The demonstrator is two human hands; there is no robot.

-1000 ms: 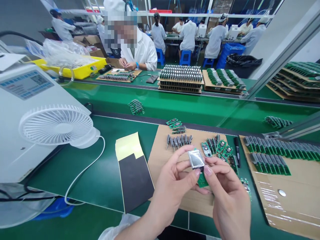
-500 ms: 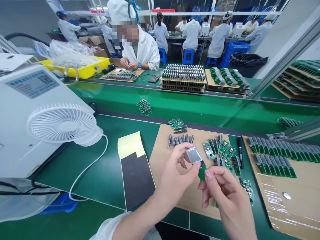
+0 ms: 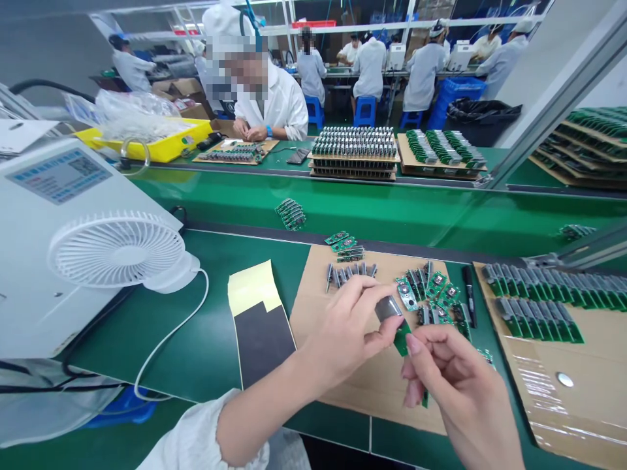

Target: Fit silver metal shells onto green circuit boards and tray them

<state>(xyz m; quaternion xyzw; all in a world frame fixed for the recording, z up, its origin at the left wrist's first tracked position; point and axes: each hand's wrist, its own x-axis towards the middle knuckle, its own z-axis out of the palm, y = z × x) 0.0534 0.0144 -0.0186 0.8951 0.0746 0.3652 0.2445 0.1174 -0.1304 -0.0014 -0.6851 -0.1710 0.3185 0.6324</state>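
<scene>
Between my hands is a small green circuit board (image 3: 402, 339) with a grey, shiny rectangular display (image 3: 388, 309) at its upper end. My left hand (image 3: 343, 326) pinches the display end, its fingers over the top edge and the thumb along the lower side. My right hand (image 3: 453, 378) grips the board's lower end between thumb and fingers. Beneath them lies a cardboard sheet (image 3: 313, 307). Just behind my hands, loose green boards (image 3: 435, 285) are heaped on it, and a row of boards with grey displays (image 3: 350, 274) stands at its back.
A sheet of black stickers on yellow backing (image 3: 264, 339) lies left, beside a white fan (image 3: 117, 251). To the right are a black marker (image 3: 469, 297) and a cardboard tray (image 3: 597, 365) with rows of boards. A green conveyor (image 3: 343, 209) runs behind; a co-worker (image 3: 274, 98) sits across it.
My left hand has turned so its fingers now cover more of the display, which is tilted further away. Boards on the conveyor have shifted slightly right.
</scene>
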